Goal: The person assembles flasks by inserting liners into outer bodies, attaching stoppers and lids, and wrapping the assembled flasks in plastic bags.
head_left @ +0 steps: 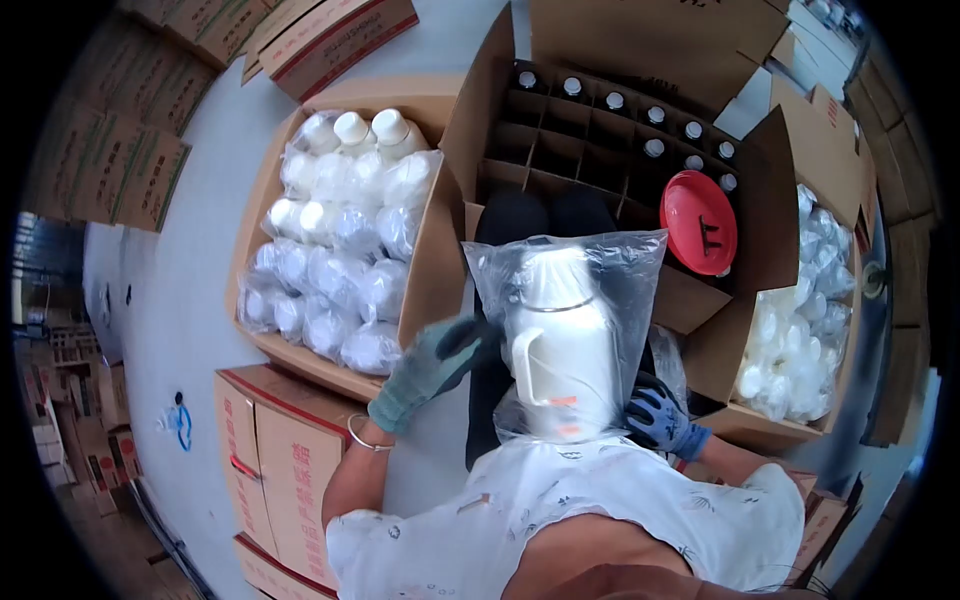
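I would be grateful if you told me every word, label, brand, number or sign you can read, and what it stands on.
No text reads with certainty.
Lower-left carton: red characters, too blurred.
Top carton: red characters, too small.
Stacked cartons, upper left: red and green print, too blurred.
Bagged flask: orange marks, too blurred.
Red round piece: dark mark shaped like "TT", perhaps not lettering.
Divided carton's flap: faint dark print, too small.

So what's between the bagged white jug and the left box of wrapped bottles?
The gloved left hand, a dark trouser leg and pale floor, in the head view.
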The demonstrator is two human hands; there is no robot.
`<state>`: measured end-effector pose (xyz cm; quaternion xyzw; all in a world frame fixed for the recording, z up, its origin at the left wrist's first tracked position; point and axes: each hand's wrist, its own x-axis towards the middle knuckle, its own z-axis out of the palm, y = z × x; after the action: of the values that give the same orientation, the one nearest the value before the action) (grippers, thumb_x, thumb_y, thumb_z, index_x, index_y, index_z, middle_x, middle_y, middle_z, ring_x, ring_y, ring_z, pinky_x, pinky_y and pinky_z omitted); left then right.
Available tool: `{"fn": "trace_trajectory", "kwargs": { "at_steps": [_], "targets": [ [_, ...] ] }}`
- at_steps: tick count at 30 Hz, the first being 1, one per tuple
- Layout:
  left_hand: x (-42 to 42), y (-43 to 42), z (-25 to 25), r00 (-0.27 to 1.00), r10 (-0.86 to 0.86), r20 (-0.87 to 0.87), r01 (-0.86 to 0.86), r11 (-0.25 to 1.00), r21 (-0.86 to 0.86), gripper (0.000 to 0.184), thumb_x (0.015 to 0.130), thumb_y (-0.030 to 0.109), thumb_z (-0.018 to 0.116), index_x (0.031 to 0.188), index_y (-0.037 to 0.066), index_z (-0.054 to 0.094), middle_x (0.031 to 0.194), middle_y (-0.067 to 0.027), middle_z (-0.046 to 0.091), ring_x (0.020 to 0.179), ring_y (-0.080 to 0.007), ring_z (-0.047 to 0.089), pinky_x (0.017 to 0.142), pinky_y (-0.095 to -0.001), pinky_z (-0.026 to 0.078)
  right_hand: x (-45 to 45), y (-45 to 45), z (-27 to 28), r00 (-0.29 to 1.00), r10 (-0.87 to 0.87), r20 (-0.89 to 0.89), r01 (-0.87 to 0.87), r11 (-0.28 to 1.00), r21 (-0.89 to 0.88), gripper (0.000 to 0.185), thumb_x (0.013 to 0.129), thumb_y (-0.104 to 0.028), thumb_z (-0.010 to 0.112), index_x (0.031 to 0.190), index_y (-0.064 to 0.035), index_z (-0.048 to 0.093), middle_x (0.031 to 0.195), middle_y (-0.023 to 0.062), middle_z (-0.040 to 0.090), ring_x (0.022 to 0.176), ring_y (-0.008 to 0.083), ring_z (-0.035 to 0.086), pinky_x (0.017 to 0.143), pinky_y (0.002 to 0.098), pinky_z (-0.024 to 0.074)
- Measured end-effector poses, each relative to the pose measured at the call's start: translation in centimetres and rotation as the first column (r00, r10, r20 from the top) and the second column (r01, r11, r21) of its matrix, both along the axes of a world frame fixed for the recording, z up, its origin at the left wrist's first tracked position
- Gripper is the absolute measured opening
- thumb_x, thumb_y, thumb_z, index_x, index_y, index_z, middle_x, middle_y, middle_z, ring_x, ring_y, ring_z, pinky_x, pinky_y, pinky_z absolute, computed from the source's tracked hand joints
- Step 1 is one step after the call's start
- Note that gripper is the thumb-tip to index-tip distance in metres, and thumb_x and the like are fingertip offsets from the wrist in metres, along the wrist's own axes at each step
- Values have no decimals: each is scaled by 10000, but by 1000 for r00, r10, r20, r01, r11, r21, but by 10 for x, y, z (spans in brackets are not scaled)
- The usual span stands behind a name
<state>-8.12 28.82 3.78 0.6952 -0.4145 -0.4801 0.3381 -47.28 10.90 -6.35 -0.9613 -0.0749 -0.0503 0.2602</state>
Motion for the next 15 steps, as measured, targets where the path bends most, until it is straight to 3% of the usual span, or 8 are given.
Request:
{"fn": "trace_trajectory", "kwargs": {
  "at_steps": [2,5,8,9,10,11,14,15],
  "targets": [
    [-31,-45,60,915,77,395,53,950,-308,351,894,239,651,1138,-3,582,996,-118,661,775,-164,632,697,-310,520,11,3,2,1000,28,0,-28,999,-39,407,738,-349,631,1067,-109,617,1170,148,536,1113,376,486,961,558,377],
    [-54,-34,32,682,31,731,32,997,-72,319,891,251,655,1049,-16,580,935,-143,643,764,-189,654,706,-332,527,37,-3,22,998,31,57,-31,999,-13,384,730,-307,616,1049,-92,616,1141,140,558,1069,325,529,970,530,396],
    [0,22,-25,979,-24,203,8,997,82,431,828,228,716,1148,5,534,1138,-189,577,816,-305,665,591,-385,545,72,-4,62,996,-37,75,19,973,231,321,762,-273,645,1006,-65,633,1057,123,586,989,312,567,927,482,445],
    [8,43,-26,961,200,-190,-162,967,197,529,822,203,721,1242,-1,475,1182,-191,552,845,-293,665,599,-390,570,87,-5,69,994,-99,47,74,922,380,306,769,-264,664,995,-59,639,1051,127,586,984,312,568,911,460,454],
    [13,62,-27,742,426,-518,-265,895,358,634,816,178,726,1337,-8,415,1225,-193,526,875,-281,666,606,-394,595,104,-7,75,988,-156,5,131,845,518,292,776,-255,682,984,-52,645,1044,131,586,979,313,570,896,438,463],
    [12,77,-27,585,539,-606,-397,842,366,760,817,141,720,1436,15,297,1246,-183,510,933,-258,649,618,-413,623,123,-9,83,978,-204,-52,190,746,639,280,783,-245,700,972,-45,650,1038,135,587,974,313,571,880,416,472],
    [3,97,-29,207,703,-680,-724,578,376,680,791,89,720,1370,-13,377,1208,-205,551,955,-300,648,653,-391,612,208,-23,98,982,-171,85,8,480,877,258,852,-179,685,1052,-16,684,1125,140,595,1090,278,566,937,385,460],
    [17,99,-42,190,669,-719,-796,533,285,571,817,69,674,1322,-17,422,1191,-205,565,946,-305,651,683,-377,602,237,-30,99,980,-148,134,-55,442,895,294,866,-172,666,1123,-31,665,1181,147,584,1129,288,555,978,394,444]
  ]
}}
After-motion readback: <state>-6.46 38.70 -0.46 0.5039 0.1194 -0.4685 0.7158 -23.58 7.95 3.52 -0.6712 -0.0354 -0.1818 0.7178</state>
